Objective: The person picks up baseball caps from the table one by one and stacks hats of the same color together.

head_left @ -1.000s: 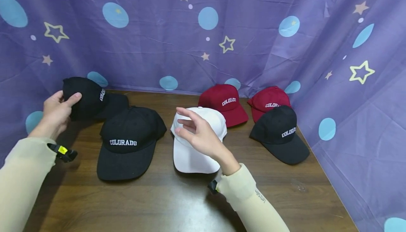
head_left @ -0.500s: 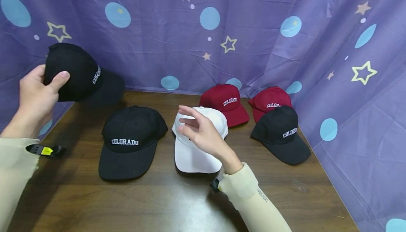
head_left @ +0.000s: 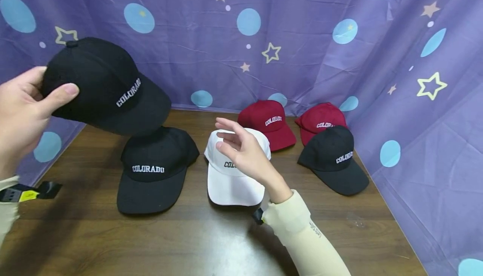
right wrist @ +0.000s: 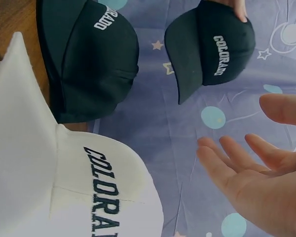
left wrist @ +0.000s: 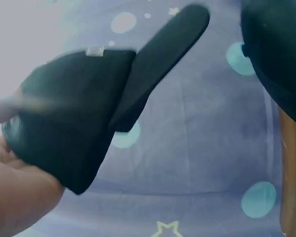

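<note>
A black baseball cap with white COLORADO lettering is in my left hand, raised above the table at the left. The thumb lies on the outside of its crown and the fingers go behind it, at the cap's back edge. In the left wrist view this cap shows from its rim side, with its brim pointing up and right. My right hand hovers over a white baseball cap, fingers loosely bent and holding nothing. Another black cap lies on the table, just below the lifted one in the head view.
Two red caps, one in the middle and one farther right, sit along the back. A black cap overlaps the right one. A purple star-patterned curtain hangs behind the wooden table.
My left hand has lifted the black cap off the back left of the table and swung it upward, then toward me and right. The right hand has shifted slightly.
</note>
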Demonstrator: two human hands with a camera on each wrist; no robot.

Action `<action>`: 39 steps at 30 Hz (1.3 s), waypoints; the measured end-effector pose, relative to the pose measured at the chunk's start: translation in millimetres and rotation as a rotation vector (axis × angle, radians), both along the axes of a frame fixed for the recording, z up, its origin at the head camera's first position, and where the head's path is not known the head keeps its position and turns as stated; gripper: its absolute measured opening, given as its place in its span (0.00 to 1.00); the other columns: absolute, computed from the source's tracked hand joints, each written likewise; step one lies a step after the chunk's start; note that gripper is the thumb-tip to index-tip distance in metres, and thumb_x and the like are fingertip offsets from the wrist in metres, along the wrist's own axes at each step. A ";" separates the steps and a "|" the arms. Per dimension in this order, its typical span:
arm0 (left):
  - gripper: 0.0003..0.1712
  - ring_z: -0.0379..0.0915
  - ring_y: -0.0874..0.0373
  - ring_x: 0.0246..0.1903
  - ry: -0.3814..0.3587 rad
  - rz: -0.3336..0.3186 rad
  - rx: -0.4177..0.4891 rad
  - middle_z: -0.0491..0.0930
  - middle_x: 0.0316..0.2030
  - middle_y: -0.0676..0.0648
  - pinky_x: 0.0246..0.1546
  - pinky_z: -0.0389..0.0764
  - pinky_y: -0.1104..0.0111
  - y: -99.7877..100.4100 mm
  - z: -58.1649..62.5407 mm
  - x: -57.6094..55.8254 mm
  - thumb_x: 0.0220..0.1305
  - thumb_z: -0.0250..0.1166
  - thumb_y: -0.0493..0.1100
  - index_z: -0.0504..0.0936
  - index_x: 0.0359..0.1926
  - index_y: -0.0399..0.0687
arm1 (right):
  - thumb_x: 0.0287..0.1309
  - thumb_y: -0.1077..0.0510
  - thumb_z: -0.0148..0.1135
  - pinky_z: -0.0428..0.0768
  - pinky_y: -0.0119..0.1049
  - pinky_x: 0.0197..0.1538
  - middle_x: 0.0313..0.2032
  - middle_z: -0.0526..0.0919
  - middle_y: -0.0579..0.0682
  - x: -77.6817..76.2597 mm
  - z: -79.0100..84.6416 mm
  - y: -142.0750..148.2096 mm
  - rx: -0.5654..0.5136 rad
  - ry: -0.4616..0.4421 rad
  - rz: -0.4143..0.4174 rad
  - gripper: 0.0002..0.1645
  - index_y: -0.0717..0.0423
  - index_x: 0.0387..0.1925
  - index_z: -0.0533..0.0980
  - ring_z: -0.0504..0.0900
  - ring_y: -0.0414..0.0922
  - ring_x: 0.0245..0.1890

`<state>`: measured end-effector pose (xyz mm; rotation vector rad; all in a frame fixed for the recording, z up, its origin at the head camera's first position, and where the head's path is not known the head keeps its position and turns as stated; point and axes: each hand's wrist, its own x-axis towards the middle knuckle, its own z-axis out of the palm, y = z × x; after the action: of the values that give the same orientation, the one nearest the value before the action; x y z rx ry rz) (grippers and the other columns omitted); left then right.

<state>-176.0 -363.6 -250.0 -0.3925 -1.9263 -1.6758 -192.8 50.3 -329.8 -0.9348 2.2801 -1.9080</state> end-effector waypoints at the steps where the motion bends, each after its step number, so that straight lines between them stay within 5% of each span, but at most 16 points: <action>1: 0.16 0.85 0.65 0.47 0.008 -0.040 0.003 0.89 0.46 0.51 0.45 0.80 0.83 1.6 0.8 2.9 0.70 0.65 0.23 0.85 0.55 0.36 | 0.72 0.67 0.64 0.76 0.40 0.71 0.70 0.77 0.52 -0.1 0.9 0.0 -0.003 0.010 -0.002 0.33 0.56 0.75 0.70 0.80 0.51 0.67; 6: 0.20 0.85 0.67 0.49 -0.053 -0.083 -0.182 0.88 0.49 0.53 0.48 0.79 0.83 9.8 3.5 19.5 0.71 0.62 0.22 0.83 0.60 0.38 | 0.72 0.66 0.64 0.75 0.41 0.72 0.70 0.77 0.52 -0.1 5.0 -0.8 -0.005 0.054 -0.003 0.33 0.57 0.75 0.70 0.81 0.49 0.66; 9: 0.22 0.85 0.69 0.49 -0.124 -0.064 -0.368 0.88 0.50 0.56 0.48 0.78 0.84 15.3 3.5 30.4 0.73 0.61 0.24 0.82 0.62 0.44 | 0.71 0.66 0.64 0.74 0.40 0.72 0.71 0.76 0.52 0.3 6.9 -3.2 -0.006 0.077 0.005 0.33 0.57 0.75 0.69 0.80 0.49 0.66; 15: 0.24 0.87 0.64 0.46 -0.217 -0.196 -0.555 0.91 0.49 0.50 0.46 0.81 0.79 25.1 -2.6 41.2 0.73 0.61 0.24 0.80 0.66 0.43 | 0.70 0.62 0.68 0.71 0.41 0.74 0.73 0.73 0.49 0.5 8.0 -7.3 0.020 0.132 0.021 0.37 0.55 0.76 0.68 0.77 0.46 0.68; 17: 0.23 0.87 0.62 0.45 -0.217 -0.271 -0.579 0.91 0.48 0.48 0.45 0.82 0.77 28.7 -5.7 41.2 0.72 0.61 0.23 0.81 0.64 0.42 | 0.69 0.60 0.70 0.71 0.44 0.75 0.73 0.72 0.46 0.3 7.5 -8.0 0.033 0.148 0.025 0.39 0.52 0.77 0.68 0.75 0.45 0.68; 23: 0.26 0.87 0.57 0.48 -0.206 -0.638 -0.505 0.88 0.52 0.42 0.46 0.85 0.71 33.0 -18.5 37.0 0.68 0.56 0.16 0.77 0.64 0.32 | 0.65 0.56 0.74 0.67 0.50 0.77 0.74 0.69 0.42 -2.1 3.4 -9.6 0.078 0.188 0.059 0.45 0.44 0.79 0.66 0.69 0.41 0.72; 29: 0.28 0.83 0.56 0.52 -0.165 -0.829 -0.551 0.85 0.53 0.41 0.49 0.85 0.68 42.9 -25.6 34.1 0.65 0.56 0.14 0.78 0.63 0.33 | 0.62 0.54 0.79 0.66 0.46 0.77 0.73 0.72 0.40 -2.1 -2.1 -10.9 0.136 0.219 0.142 0.49 0.44 0.80 0.66 0.69 0.37 0.73; 34: 0.28 0.80 0.56 0.52 -0.118 -0.918 -0.559 0.84 0.51 0.41 0.50 0.83 0.68 48.6 -30.5 31.4 0.63 0.56 0.13 0.79 0.61 0.33 | 0.60 0.56 0.80 0.69 0.43 0.75 0.66 0.80 0.41 -0.4 -5.4 -17.1 0.104 0.191 0.267 0.43 0.48 0.75 0.72 0.77 0.38 0.66; 39: 0.28 0.80 0.56 0.52 -0.134 -0.891 -0.583 0.84 0.52 0.42 0.50 0.82 0.69 47.1 -32.3 33.0 0.64 0.56 0.14 0.79 0.61 0.35 | 0.57 0.62 0.81 0.78 0.38 0.67 0.53 0.86 0.46 0.8 -7.7 -22.0 0.066 0.127 0.329 0.33 0.55 0.63 0.79 0.83 0.41 0.53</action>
<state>-143.1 -316.5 -282.3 -1.5823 -2.5270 -1.5718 -191.9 28.3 -337.5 -1.3587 2.0734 -1.6710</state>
